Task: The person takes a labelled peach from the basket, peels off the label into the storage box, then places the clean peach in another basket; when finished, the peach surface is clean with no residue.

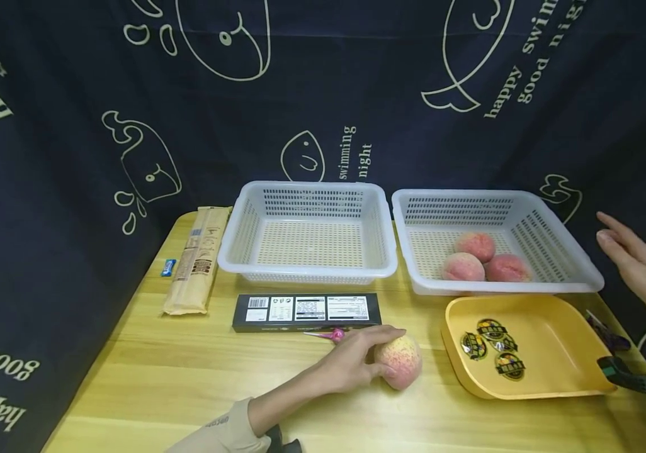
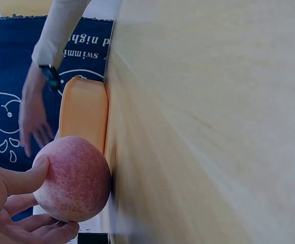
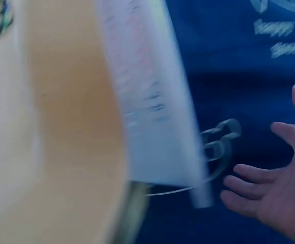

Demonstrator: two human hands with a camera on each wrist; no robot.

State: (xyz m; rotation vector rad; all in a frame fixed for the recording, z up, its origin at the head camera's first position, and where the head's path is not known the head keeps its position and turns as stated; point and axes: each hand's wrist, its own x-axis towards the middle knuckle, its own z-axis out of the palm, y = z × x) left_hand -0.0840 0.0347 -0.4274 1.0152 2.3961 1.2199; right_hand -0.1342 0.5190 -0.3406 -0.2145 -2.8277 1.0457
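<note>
In the head view my left hand grips a peach on the front middle of the table, between the black box and the yellow bin. The left wrist view shows the thumb on one side of this peach and fingers curled beneath it. My right hand is held in the air beyond the right end of the right white basket, holding nothing. Its fingers are spread and relaxed in the right wrist view. Three peaches lie together inside that right basket.
A yellow bin holding several round black stickers stands at front right. Left of the right basket is another white basket. A flat black box, a pink-handled tool, a tan packet and a small blue wrapper lie leftward.
</note>
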